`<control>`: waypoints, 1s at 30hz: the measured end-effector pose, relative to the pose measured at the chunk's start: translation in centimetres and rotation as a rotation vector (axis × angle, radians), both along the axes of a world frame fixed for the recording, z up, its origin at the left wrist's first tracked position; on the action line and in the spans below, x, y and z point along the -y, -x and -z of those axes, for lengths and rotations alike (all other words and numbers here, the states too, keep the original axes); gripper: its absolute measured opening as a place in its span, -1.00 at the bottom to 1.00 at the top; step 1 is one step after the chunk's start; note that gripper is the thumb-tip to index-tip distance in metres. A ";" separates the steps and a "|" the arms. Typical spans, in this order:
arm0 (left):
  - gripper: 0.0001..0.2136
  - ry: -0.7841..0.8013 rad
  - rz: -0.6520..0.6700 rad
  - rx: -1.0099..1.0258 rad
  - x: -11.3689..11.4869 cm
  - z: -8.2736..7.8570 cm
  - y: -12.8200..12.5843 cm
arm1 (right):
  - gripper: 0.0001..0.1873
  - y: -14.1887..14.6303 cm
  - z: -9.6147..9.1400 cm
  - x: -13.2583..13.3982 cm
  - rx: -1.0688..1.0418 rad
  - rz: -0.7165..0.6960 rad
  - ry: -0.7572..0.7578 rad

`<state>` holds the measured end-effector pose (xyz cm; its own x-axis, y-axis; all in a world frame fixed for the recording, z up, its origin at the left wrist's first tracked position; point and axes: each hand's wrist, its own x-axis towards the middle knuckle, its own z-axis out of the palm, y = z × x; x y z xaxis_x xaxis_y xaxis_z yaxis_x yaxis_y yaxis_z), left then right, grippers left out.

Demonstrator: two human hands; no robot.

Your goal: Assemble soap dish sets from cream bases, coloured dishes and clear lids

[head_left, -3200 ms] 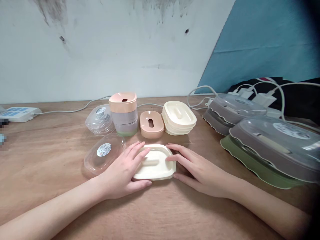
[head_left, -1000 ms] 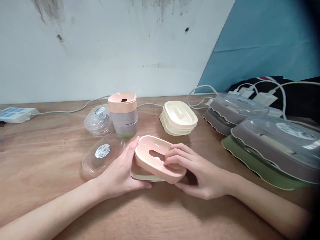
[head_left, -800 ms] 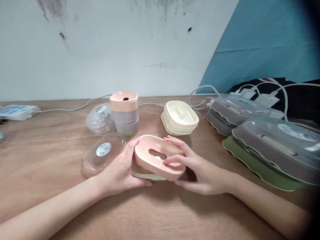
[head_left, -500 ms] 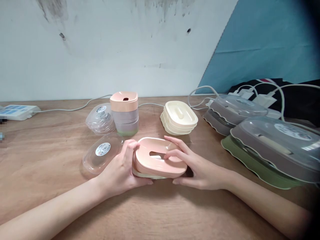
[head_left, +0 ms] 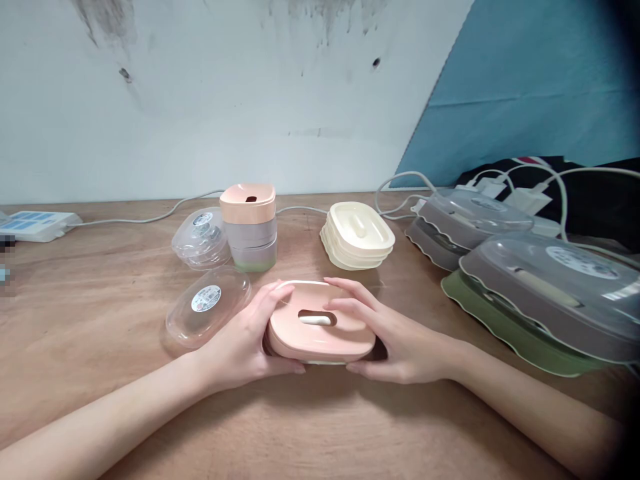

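A pink slotted tray sits flat on a cream base, whose ridge shows through the slot, near the front of the wooden table. My left hand wraps the pink tray's left end, thumb under the front edge. My right hand presses on its right end, fingers curled over the top. A clear lid with a round sticker lies just left of my left hand.
Behind stand a stack of clear lids, a stack of grey trays topped by a pink one and a stack of cream bases. Two large covered dishes and white cables fill the right side. A power strip lies far left.
My right hand fetched the pink tray from the back row, carried it tilted over the cream base, and both hands lowered it flat onto the base.
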<state>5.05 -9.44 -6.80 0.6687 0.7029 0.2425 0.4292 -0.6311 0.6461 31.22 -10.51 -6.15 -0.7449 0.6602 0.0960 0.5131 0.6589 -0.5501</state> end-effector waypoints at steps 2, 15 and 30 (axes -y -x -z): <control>-0.15 -0.003 -0.004 -0.016 0.0 0.0 0.1 | -0.27 0.0 0.0 0.0 0.005 -0.001 -0.003; -0.27 0.032 0.004 -0.051 0.1 -0.3 0.4 | -0.23 -0.2 0.1 0.0 -0.007 0.006 -0.026; -0.38 -0.113 -0.069 -0.001 0.0 0.0 0.4 | -0.24 -0.1 0.3 0.2 -0.054 0.053 -0.031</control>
<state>4.66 -9.47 -6.84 0.6198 0.7156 0.3221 0.4749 -0.6687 0.5721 31.30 -10.69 -6.42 -0.7022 0.6946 0.1565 0.5175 0.6488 -0.5578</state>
